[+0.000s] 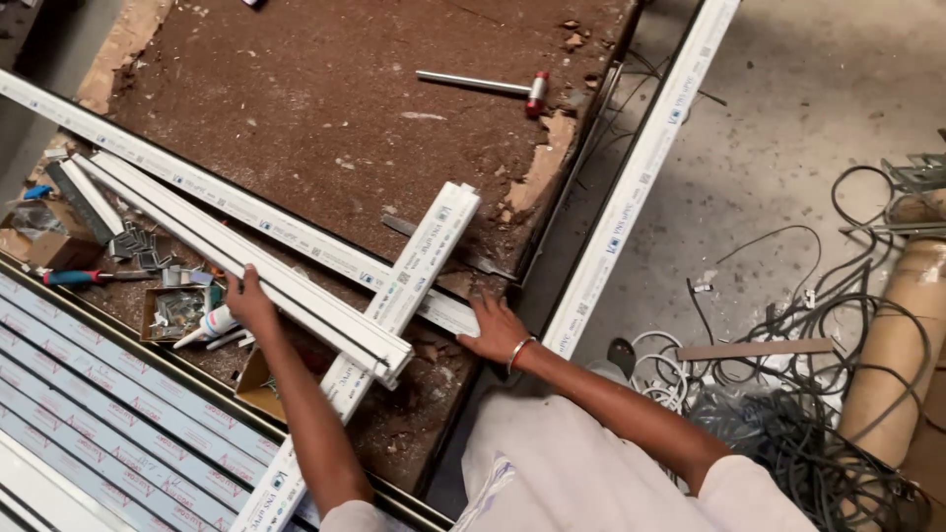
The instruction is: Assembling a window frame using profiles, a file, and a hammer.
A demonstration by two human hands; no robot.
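My left hand [248,300] grips the near edge of a long white plastic profile [296,291] that lies slantwise on the brown worktable [325,99]. A shorter white profile [419,251] crosses under it and runs down towards me. My right hand [496,330], with a metal bangle on the wrist, lies flat with its fingers spread at the table's near edge. It touches the end of another long white profile [197,187] that runs from the far left.
A hammer with a red head [493,84] lies at the back of the table. A white profile [641,167] slants beside the table's right edge. Screwdriver [79,278], parts box [177,310], sealant tube [212,323] at left. Stacked profiles [99,394]. Tangled cables [788,394], cardboard tube [897,345] on the floor.
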